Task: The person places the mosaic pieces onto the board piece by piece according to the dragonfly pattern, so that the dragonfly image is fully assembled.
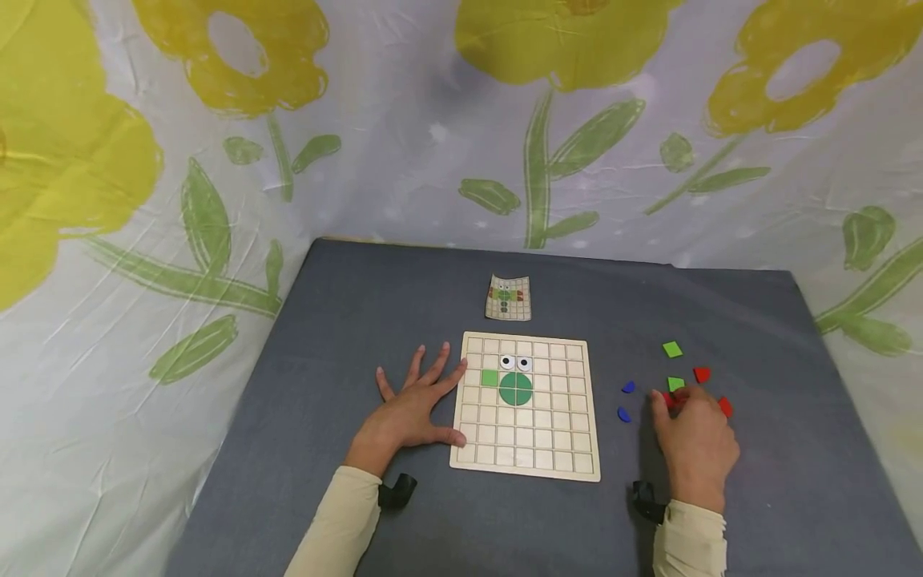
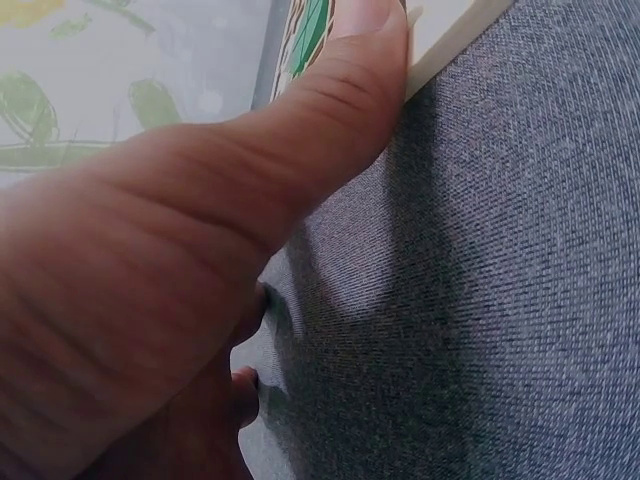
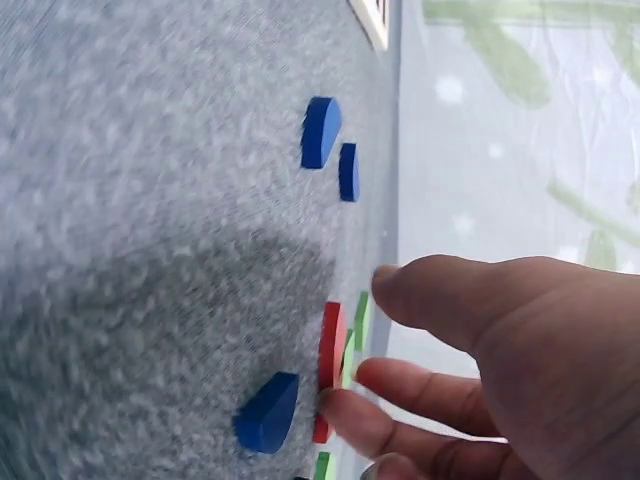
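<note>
My left hand [image 1: 407, 413] lies spread at the left side of a wooden grid board [image 1: 525, 474]. Its thumb [image 2: 345, 90] rests on the board's lower left edge, and the index fingertip touches the upper left edge. On the board are two eye pieces [image 1: 507, 362], a green circle [image 1: 515, 389] made of quarter pieces, and a light green square [image 1: 489, 377]. At the right, my right hand [image 1: 698, 445] reaches over the loose pieces. One fingertip touches a red piece [image 3: 331, 345]; thumb and fingers stand apart in the right wrist view.
Behind the board lies a small pattern card [image 1: 508, 299]. Two blue pieces [image 1: 624, 414] lie between board and right hand; another blue piece [image 3: 267, 413] is near the right fingers. Light green squares [image 1: 673, 349] and red pieces [image 1: 702, 374] lie beyond it. A flowered curtain borders the grey table [image 1: 360, 320].
</note>
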The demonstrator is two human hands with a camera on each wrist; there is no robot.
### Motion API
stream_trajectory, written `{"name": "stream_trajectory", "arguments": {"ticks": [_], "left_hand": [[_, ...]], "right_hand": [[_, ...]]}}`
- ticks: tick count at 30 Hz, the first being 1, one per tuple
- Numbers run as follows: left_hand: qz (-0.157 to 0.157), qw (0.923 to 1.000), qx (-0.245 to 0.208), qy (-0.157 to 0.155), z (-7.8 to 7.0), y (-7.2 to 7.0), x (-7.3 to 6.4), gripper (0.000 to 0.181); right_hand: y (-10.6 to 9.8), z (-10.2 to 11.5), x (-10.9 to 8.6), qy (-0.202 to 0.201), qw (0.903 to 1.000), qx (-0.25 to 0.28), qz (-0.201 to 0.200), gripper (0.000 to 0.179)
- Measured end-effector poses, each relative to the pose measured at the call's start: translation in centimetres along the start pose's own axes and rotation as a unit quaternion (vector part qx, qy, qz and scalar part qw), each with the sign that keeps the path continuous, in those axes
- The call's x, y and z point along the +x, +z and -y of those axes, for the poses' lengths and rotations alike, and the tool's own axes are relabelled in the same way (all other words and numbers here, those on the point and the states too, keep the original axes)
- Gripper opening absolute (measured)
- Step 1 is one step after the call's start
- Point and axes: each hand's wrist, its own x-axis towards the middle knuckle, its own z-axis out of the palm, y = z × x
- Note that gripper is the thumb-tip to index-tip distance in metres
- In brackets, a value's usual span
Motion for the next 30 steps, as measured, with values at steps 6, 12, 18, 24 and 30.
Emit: {"name": "stream_trajectory", "arguments": {"ticks": [6,12,18,24,30], "left_hand": [[-0.001,1.0,0.0,-0.005,0.1,0.0,-0.1,0.124],[0.0,1.0,-0.002,0.0,0.2,0.1,0.0,0.123],[0.002,1.0,-0.005,0.003,0.2,0.1,0.0,0.124],[0.001,1.0,-0.007,0.004,0.1,-0.1,0.0,0.123],[0.003,1.0,-0.006,0.0,0.1,0.0,-0.1,0.123]], "right_hand": [[0.3,0.0,0.3,0.003,0.9997,-0.005,0.023,0.038],[0.5,0.3,0.7,-0.024,0.9991,-0.002,0.035,0.028],[0.5,0.9,0.8,-0.054,0.9967,0.0,0.061,0.034],[0.8,1.0,0.7,-0.056,0.9975,0.006,0.043,0.03],[0.7,1.1,1.2,-0.076,0.9953,0.02,0.058,0.028]]}}
